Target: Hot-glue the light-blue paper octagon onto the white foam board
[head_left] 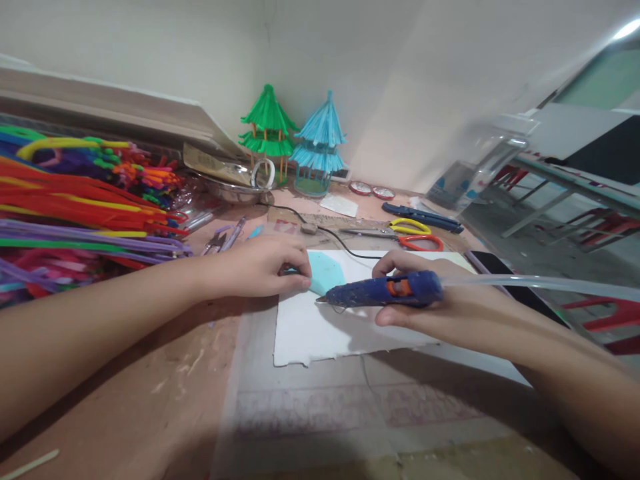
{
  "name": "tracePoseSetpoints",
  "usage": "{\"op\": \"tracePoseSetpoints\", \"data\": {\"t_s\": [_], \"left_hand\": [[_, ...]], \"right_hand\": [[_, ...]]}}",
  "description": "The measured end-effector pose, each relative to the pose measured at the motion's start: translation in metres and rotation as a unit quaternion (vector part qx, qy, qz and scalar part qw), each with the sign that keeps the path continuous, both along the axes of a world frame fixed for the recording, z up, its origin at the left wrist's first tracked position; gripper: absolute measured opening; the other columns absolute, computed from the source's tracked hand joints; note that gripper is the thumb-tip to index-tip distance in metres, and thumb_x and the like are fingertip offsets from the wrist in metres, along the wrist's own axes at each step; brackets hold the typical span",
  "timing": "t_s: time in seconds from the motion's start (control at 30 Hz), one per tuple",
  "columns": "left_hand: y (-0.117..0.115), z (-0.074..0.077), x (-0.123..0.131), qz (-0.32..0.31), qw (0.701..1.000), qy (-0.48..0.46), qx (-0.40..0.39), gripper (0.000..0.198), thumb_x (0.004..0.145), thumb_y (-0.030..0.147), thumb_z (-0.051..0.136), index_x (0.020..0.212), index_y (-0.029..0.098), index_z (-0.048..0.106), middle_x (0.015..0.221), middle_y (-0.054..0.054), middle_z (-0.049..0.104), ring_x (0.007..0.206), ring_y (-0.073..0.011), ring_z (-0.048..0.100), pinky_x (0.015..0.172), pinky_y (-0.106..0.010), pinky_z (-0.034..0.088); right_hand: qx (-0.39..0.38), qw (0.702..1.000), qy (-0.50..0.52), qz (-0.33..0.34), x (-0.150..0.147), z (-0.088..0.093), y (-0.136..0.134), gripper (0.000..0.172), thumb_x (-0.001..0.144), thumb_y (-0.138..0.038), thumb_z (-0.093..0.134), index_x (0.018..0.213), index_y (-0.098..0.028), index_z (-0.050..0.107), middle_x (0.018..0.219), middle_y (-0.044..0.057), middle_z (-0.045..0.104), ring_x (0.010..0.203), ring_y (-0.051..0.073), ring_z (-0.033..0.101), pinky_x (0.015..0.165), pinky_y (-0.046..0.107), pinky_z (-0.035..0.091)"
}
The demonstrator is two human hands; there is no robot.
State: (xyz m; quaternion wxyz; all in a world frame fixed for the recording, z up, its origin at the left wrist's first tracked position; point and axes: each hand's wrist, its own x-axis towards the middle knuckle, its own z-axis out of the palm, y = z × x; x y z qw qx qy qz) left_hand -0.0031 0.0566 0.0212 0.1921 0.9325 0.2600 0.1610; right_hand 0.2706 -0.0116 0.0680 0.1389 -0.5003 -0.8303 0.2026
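A blue glue gun [370, 291] with an orange part on its body is gripped by my right hand [425, 280]. A long clear glue stick [540, 283] trails from its back end. Its nozzle points left, close to the lower edge of a light blue flat piece [327, 269], which looks many-sided. My left hand [280, 265] pinches that piece at its left side, fingers closed. Beneath both lies a sheet of white board [310, 333]. Whether the nozzle touches the piece, I cannot tell.
Pipe cleaners [75, 200] in many colours are heaped at left. Behind stand a green tiered model [269, 130] and a blue tiered model [320, 147], near a metal bowl [235, 192]. Scissors [413, 233], a blue cutter [423, 217] and a phone [510, 280] lie rightward. A black cord [340, 241] crosses behind.
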Motion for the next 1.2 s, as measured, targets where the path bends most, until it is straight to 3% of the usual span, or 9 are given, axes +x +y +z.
{"op": "tracePoseSetpoints", "data": {"t_s": [0.3,0.47,0.6,0.67,0.77,0.93,1.0,1.1,1.2], "left_hand": [[-0.001,0.001,0.001,0.011,1.000,0.005,-0.011,0.024,0.091,0.035,0.056,0.087,0.020,0.074,0.089,-0.004,0.069,0.087,-0.0176,0.063,0.079,-0.026,0.043],[-0.002,0.006,0.002,0.026,0.998,-0.018,-0.055,0.025,0.089,0.038,0.058,0.084,0.019,0.074,0.085,-0.003,0.070,0.082,-0.0179,0.063,0.077,-0.027,0.043],[0.002,-0.003,0.003,0.170,0.959,-0.157,-0.167,0.030,0.088,0.045,0.062,0.079,0.018,0.073,0.076,-0.003,0.068,0.070,-0.0173,0.060,0.064,-0.027,0.043],[0.001,-0.010,0.005,0.210,0.941,-0.208,-0.164,0.042,0.096,0.051,0.048,0.084,0.018,0.071,0.074,-0.003,0.065,0.064,-0.0166,0.058,0.057,-0.026,0.041],[-0.011,-0.011,0.014,0.242,0.906,-0.291,-0.192,0.036,0.090,0.049,0.059,0.074,0.018,0.070,0.075,-0.005,0.067,0.067,-0.0174,0.060,0.058,-0.028,0.044],[-0.037,0.010,0.050,0.167,0.926,-0.273,-0.198,0.041,0.084,0.049,0.070,0.112,0.020,0.074,0.120,-0.012,0.074,0.110,-0.0296,0.068,0.089,-0.039,0.054],[-0.037,0.017,0.069,0.119,0.923,-0.287,-0.228,0.048,0.082,0.047,0.073,0.122,0.019,0.070,0.128,-0.013,0.072,0.116,-0.0301,0.067,0.097,-0.041,0.053],[-0.028,0.021,0.094,0.066,0.890,-0.342,-0.294,0.049,0.076,0.042,0.080,0.117,0.018,0.070,0.118,-0.013,0.076,0.109,-0.0299,0.070,0.093,-0.042,0.056],[-0.022,0.020,0.107,0.069,0.863,-0.380,-0.325,0.046,0.070,0.045,0.086,0.103,0.017,0.072,0.108,-0.011,0.078,0.107,-0.0306,0.070,0.092,-0.041,0.056]], "right_hand": [[0.023,1.000,0.011,0.003,0.002,-0.010,0.002,0.045,0.078,-0.065,0.073,0.095,-0.024,0.066,0.065,-0.003,0.059,0.053,0.014,0.047,0.048,0.024,0.031],[0.022,0.999,0.036,0.029,0.008,-0.004,0.004,0.043,0.081,-0.066,0.072,0.092,-0.024,0.065,0.064,-0.002,0.059,0.055,0.015,0.049,0.049,0.025,0.032],[0.052,0.986,0.159,0.025,0.007,0.000,0.005,0.042,0.078,-0.063,0.075,0.088,-0.024,0.063,0.063,-0.002,0.063,0.054,0.015,0.052,0.049,0.027,0.036],[0.054,0.972,0.229,0.006,0.001,0.000,0.006,0.037,0.084,-0.060,0.069,0.087,-0.024,0.061,0.065,-0.001,0.065,0.055,0.015,0.055,0.052,0.028,0.041],[0.087,0.945,0.316,-0.019,-0.008,-0.002,0.009,0.032,0.093,-0.054,0.057,0.083,-0.024,0.061,0.075,0.002,0.069,0.069,0.018,0.064,0.063,0.031,0.050],[0.086,0.924,0.367,-0.071,-0.011,-0.009,0.020,0.046,0.090,-0.069,0.055,0.089,-0.024,0.068,0.100,0.008,0.075,0.096,0.025,0.070,0.063,0.031,0.057],[0.082,0.915,0.385,-0.088,-0.011,-0.014,0.025,0.056,0.083,-0.079,0.057,0.091,-0.025,0.069,0.105,0.009,0.075,0.102,0.028,0.070,0.073,0.035,0.060],[0.060,0.901,0.427,-0.058,-0.015,-0.020,0.030,0.065,0.077,-0.086,0.058,0.100,-0.026,0.069,0.108,0.009,0.075,0.106,0.028,0.070,0.094,0.042,0.058],[0.035,0.887,0.458,-0.041,-0.018,-0.021,0.033,0.067,0.075,-0.086,0.061,0.105,-0.026,0.068,0.109,0.009,0.075,0.106,0.027,0.070,0.098,0.043,0.057]]}}
